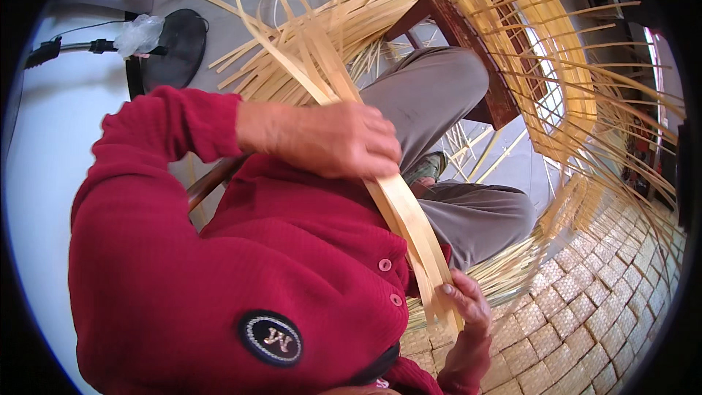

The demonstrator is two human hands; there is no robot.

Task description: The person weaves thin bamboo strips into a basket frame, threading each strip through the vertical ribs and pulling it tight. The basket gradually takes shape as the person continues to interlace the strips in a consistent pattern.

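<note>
A bundle of long, pale flat wooden strips (406, 219) runs diagonally across my lap. My left hand (340, 143) is closed round the strips above their middle, its back up and slightly blurred. Lower down at the right, my right hand (466, 301) grips the lower end of the same strips, with the thumb on top. Both arms are in red sleeves, and the strips lie against my red top and grey trousers (468, 219).
Loose strips (241, 73) lie behind. A partly woven frame (548, 66) with protruding strips rests on a dark wooden stool (493, 73) at right. A black stand base (172, 51) with a plastic bag (139, 33) is at left. A woven block-patterned surface (563, 307) lies lower right.
</note>
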